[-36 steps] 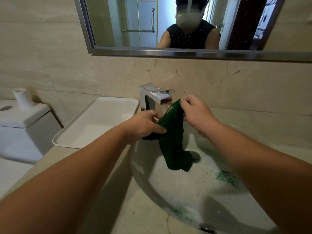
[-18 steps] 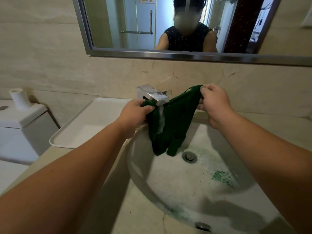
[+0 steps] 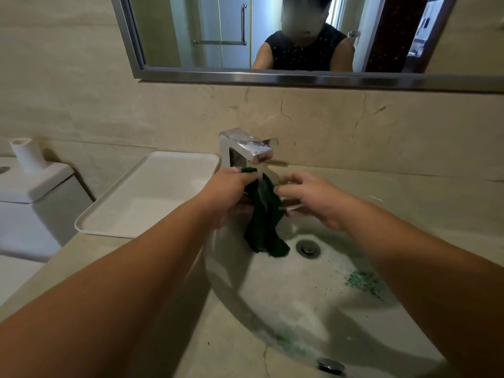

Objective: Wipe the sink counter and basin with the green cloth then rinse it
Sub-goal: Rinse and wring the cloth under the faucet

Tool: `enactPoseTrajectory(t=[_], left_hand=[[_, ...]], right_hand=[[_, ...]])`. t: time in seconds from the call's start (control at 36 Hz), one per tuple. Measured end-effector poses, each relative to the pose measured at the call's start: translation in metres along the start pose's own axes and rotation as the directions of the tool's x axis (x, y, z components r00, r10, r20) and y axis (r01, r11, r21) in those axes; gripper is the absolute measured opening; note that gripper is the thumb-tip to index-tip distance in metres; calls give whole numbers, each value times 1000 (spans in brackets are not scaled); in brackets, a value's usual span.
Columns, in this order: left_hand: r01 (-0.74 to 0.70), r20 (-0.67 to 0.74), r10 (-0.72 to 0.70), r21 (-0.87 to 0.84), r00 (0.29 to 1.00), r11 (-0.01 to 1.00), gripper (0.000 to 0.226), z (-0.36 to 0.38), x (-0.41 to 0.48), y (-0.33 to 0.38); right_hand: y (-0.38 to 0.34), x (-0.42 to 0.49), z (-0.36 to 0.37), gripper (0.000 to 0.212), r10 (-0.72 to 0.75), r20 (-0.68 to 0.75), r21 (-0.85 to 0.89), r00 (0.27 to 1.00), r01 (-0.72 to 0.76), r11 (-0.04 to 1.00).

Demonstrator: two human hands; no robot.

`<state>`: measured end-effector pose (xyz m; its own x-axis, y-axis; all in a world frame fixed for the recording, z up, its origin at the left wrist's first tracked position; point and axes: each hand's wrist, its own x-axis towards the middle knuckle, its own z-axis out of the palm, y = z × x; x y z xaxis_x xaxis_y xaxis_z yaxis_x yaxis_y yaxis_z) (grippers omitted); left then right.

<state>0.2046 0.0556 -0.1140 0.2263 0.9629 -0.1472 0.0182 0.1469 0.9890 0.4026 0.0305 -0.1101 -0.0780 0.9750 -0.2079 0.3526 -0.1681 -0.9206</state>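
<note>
Half a second ago both hands stretched the dark green cloth (image 3: pixel 263 214) wide beside the square chrome tap (image 3: pixel 246 148); now it hangs bunched in a narrow fold straight under the spout, water running onto it. Her left hand (image 3: pixel 229 192) has its fingers clamped on the cloth's top corner, right below the spout. Her right hand (image 3: pixel 311 199) has let go and sits just right of the cloth, fingers spread apart and blurred, tips close to the fabric. The cloth's lower end dangles into the round pale basin (image 3: pixel 272 296), left of the metal drain (image 3: pixel 308 248). Green flecks (image 3: pixel 362 282) lie on the basin wall to the drain's right. A white rectangular tray (image 3: pixel 152 197) rests on the beige stone surface (image 3: pixel 231 350) left of the tap.
</note>
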Motion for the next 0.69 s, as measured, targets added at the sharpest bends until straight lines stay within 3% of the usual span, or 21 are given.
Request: enactPoseTrajectory(t=[0.08, 0.17, 0.25, 0.31, 0.5, 0.69], left_hand=[[-32, 22, 34, -51, 999, 998, 24, -1, -2, -2], [-49, -2, 50, -182, 999, 982, 26, -5, -3, -1], [-42, -36, 35, -237, 999, 971, 26, -10, -2, 0], [-43, -60, 30, -224, 998, 974, 28, -12, -1, -1], [-55, -93, 43, -133, 995, 990, 26, -14, 5, -9], [-90, -103, 75, -144, 992, 985, 26, -12, 9, -7]], right_hand=[[10, 8, 10, 79, 44, 101, -55, 994, -39, 998], [12, 8, 18, 49, 70, 160, -195, 985, -38, 980], [16, 11, 22, 16, 25, 108, -345, 994, 15, 938], [18, 15, 21, 13, 14, 39, -290, 999, -2, 957], [2, 18, 16, 16, 6, -66, 176, 998, 5, 984], [-11, 18, 9, 22, -51, -246, 225, 968, 108, 968]])
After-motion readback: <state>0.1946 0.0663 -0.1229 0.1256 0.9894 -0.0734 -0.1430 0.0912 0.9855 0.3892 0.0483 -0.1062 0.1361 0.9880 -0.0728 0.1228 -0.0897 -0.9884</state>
